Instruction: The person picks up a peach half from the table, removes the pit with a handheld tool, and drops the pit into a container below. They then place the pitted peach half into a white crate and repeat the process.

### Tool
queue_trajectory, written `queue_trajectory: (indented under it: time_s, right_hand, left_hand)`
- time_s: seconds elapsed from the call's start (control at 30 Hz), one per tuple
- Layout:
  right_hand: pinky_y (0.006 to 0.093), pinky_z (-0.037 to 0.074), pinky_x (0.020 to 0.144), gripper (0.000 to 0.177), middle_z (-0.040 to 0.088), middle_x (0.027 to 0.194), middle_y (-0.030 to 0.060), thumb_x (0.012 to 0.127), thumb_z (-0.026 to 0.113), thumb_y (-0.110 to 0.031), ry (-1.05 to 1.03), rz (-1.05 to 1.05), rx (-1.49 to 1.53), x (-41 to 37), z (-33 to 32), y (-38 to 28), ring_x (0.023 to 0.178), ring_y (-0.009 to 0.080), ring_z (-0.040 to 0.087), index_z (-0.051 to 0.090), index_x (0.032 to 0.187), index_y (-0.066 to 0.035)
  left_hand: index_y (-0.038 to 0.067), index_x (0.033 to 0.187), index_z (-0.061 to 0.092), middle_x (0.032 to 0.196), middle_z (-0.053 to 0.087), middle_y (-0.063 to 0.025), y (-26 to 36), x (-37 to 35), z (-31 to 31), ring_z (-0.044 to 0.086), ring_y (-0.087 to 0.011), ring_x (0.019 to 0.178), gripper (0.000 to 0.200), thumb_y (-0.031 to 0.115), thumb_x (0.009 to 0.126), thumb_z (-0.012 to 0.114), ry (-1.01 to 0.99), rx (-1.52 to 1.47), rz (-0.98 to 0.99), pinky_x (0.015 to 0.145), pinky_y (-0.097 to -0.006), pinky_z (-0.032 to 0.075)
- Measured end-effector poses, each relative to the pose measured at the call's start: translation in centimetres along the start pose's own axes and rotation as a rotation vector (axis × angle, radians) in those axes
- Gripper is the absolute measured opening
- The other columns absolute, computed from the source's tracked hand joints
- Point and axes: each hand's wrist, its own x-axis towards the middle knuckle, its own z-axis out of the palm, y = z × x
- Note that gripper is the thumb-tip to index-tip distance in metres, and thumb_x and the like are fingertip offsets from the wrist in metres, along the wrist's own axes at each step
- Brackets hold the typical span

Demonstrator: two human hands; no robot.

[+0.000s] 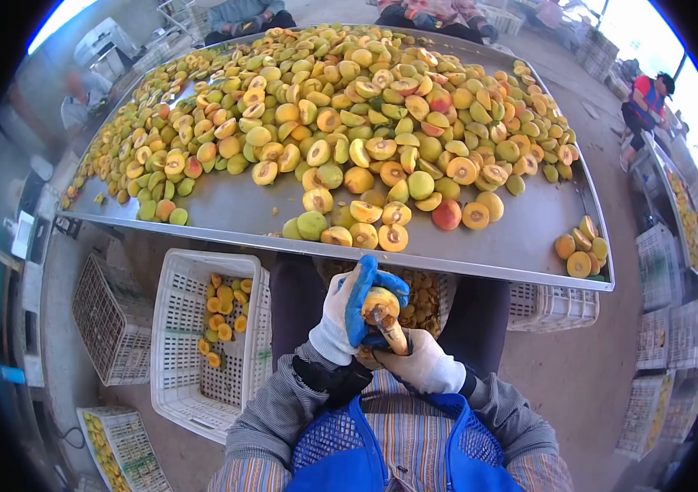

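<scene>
Just in front of the table's near edge, my left hand (345, 318) wears a white glove with a blue coated palm. Its fingers wrap round a yellow peach half (381, 302) whose brown middle faces up. My right hand (429, 362), in a white glove, is closed on a small pale-handled tool (397, 337). The tool's upper end meets the brown centre of the peach; its tip is hidden there. Closest on the metal table (496, 250) lie several cut peach halves (393, 237), beside a large heap of peaches (349, 107).
A white crate (167, 344) with some peach halves stands at my left. Below my hands a container of brownish pieces (421, 299) shows between my legs. More crates (550, 305) stand under the table and along the right. Other people sit across the table; a person (648, 111) stands far right.
</scene>
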Motion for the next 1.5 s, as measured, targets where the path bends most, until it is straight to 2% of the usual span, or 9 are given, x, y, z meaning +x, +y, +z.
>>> queue_trajectory:
  time_s: [0.13,0.43,0.63,0.77,0.9,1.1,1.2,1.37,1.5]
  right_hand:
    - [0.0422,0.053,0.077,0.031,0.068,0.089,0.0227,0.088,0.059,-0.023,0.189,0.065,-0.453,1.6,-1.5,0.4,0.087,0.0363,0.066,0.063,0.112,-0.005]
    - [0.0388,0.052,0.074,0.028,0.069,0.083,0.0197,0.087,0.066,-0.025,0.095,0.109,-0.364,2.0,-0.5,2.1,0.078,0.0316,0.068,0.066,0.105,-0.003]
    - [0.0317,0.051,0.070,0.031,0.069,0.078,0.0081,0.081,0.075,-0.026,-0.238,0.162,0.107,2.1,-0.6,2.9,0.072,0.0143,0.063,0.069,0.099,-0.001]
    - [0.0296,0.052,0.074,0.030,0.071,0.084,0.0068,0.080,0.076,-0.023,-0.235,0.297,-0.165,2.3,-2.7,-0.3,0.076,0.0122,0.063,0.070,0.101,-0.003]
    - [0.0305,0.052,0.076,0.026,0.072,0.086,0.0087,0.079,0.077,-0.018,-0.289,-0.008,0.130,2.9,-0.9,3.3,0.077,0.0126,0.065,0.071,0.099,-0.003]
    - [0.0338,0.052,0.070,0.030,0.071,0.079,0.0102,0.078,0.076,-0.025,-0.058,0.111,-0.630,3.4,-1.1,2.5,0.072,0.0190,0.067,0.071,0.099,-0.003]
    - [0.0415,0.052,0.065,0.037,0.067,0.078,0.0217,0.079,0.074,-0.037,-0.242,0.113,-0.042,3.1,-0.1,4.1,0.071,0.0318,0.068,0.069,0.087,-0.002]
    - [0.0391,0.053,0.065,0.032,0.066,0.073,0.0207,0.081,0.073,-0.033,-0.010,-0.025,-0.546,3.6,-0.6,3.7,0.068,0.0321,0.067,0.070,0.082,-0.001]
    - [0.0333,0.052,0.072,0.025,0.068,0.073,0.0136,0.081,0.073,-0.027,-0.224,-0.086,0.283,3.2,1.4,4.5,0.073,0.0206,0.067,0.071,0.088,-0.003]
  left_hand:
    - [-0.002,0.093,0.063,0.084,0.067,-0.0134,-2.0,0.8,0.1,0.066,-0.0215,0.077,0.062,0.052,0.102,0.035,0.151,0.139,0.117,0.074,-0.0340,0.056]
    - [-0.005,0.080,0.065,0.074,0.066,-0.0152,-1.5,0.2,0.3,0.065,-0.0224,0.066,0.073,0.059,0.099,0.035,0.299,0.140,-0.044,0.063,-0.0311,0.055]
    - [-0.005,0.075,0.066,0.074,0.066,-0.0175,-1.4,0.3,-1.4,0.064,-0.0242,0.066,0.068,0.049,0.103,0.035,-0.143,-0.028,0.094,0.064,-0.0350,0.053]
    - [-0.004,0.083,0.069,0.072,0.067,-0.0080,-0.7,0.4,-0.3,0.064,-0.0127,0.067,0.035,0.029,0.093,0.067,-0.020,0.296,-0.059,0.063,-0.0255,0.051]
    - [-0.006,0.084,0.068,0.072,0.068,-0.0086,0.1,-0.1,-0.3,0.064,-0.0130,0.065,0.036,0.029,0.090,0.070,-0.055,0.046,-0.075,0.064,-0.0250,0.053]
    - [-0.004,0.079,0.068,0.073,0.069,-0.0120,-1.2,0.4,-0.1,0.065,-0.0173,0.061,0.037,0.031,0.090,0.070,0.407,-0.003,-0.129,0.062,-0.0274,0.054]
    - [-0.003,0.074,0.065,0.070,0.066,-0.0111,-0.8,0.4,-1.7,0.063,-0.0179,0.059,0.040,0.033,0.090,0.070,-0.100,-0.199,-0.042,0.057,-0.0299,0.051]
    - [-0.003,0.077,0.068,0.072,0.068,-0.0101,-2.0,1.1,-0.9,0.062,-0.0123,0.060,0.034,0.029,0.089,0.072,0.224,0.229,-0.234,0.057,-0.0246,0.049]
    - [-0.001,0.069,0.065,0.067,0.065,-0.0107,-0.4,0.6,-1.8,0.062,-0.0170,0.062,0.048,0.039,0.094,0.062,-0.187,0.055,-0.216,0.055,-0.0268,0.048]
